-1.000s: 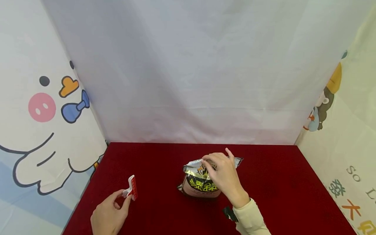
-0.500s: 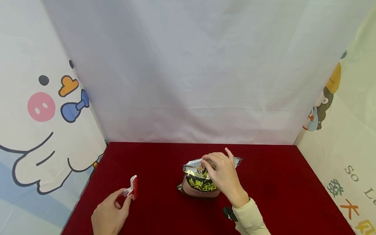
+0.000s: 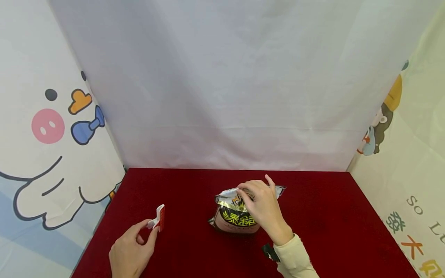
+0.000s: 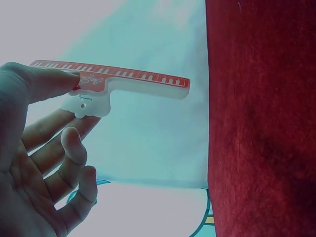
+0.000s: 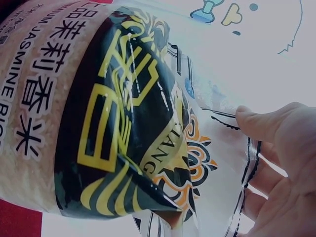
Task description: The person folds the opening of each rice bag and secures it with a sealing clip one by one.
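My left hand (image 3: 131, 250) pinches a red and white bag clip (image 3: 161, 219) above the left part of the table, apart from the bag. The left wrist view shows the clip's piano-key pattern and its long bar (image 4: 148, 83), with the thumb on the red side of its handle and fingers behind. A bag of jasmine rice (image 3: 240, 222), clear with a black and yellow label, stands mid-table. My right hand (image 3: 267, 210) pinches its silvery top edge between thumb and fingers. In the right wrist view that top (image 5: 217, 163) is stretched out flat, and the fingers pass behind it.
Dark red cloth (image 3: 323, 224) covers the table. A pale curtain (image 3: 243, 96) hangs behind it, and printed cloths with cartoon figures close off the left side (image 3: 21, 185) and right side (image 3: 420, 162). A small black item (image 3: 270, 253) shows beside my right cuff.
My left hand has shifted slightly right and away from me, carrying the clip with it. My right hand keeps its grip on the rice bag's top, nearly unmoved.
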`<state>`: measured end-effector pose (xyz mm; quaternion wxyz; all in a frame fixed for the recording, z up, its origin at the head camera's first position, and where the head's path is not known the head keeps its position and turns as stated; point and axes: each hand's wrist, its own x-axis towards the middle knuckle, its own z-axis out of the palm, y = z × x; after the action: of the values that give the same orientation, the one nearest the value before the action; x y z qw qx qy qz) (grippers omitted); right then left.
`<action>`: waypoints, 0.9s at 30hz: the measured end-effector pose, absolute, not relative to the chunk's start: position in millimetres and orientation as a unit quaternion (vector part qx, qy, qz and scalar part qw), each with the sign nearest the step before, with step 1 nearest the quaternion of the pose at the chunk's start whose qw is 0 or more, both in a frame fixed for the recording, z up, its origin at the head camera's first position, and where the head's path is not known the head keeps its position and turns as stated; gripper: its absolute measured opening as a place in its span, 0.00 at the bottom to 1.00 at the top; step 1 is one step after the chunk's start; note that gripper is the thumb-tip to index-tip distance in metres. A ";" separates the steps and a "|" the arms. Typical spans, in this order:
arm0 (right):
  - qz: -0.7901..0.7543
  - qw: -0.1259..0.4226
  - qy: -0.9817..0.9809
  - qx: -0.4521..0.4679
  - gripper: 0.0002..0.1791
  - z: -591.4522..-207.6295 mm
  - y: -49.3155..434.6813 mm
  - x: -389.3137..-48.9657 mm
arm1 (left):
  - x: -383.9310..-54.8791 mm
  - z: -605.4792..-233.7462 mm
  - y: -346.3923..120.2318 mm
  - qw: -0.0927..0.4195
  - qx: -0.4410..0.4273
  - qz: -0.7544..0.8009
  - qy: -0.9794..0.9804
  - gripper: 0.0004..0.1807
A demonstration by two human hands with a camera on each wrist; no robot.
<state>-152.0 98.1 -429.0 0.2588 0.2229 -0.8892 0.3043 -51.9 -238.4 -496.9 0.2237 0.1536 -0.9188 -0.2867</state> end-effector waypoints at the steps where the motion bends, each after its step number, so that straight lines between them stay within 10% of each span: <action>1: 0.304 0.258 -0.889 0.223 0.05 -429.0 98.1 -151.9 | -52.0 -496.4 -237.9 0.226 0.152 -0.286 -0.919 0.16; 27: 0.302 0.259 -0.891 0.219 0.05 -430.8 97.3 -152.3 | -58.1 -493.0 -227.7 0.265 0.107 -0.280 -0.917 0.16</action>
<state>-152.3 97.3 -430.8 0.2592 0.2192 -0.8907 0.3023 -58.1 -227.7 -493.0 0.2646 0.1068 -0.9168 -0.2796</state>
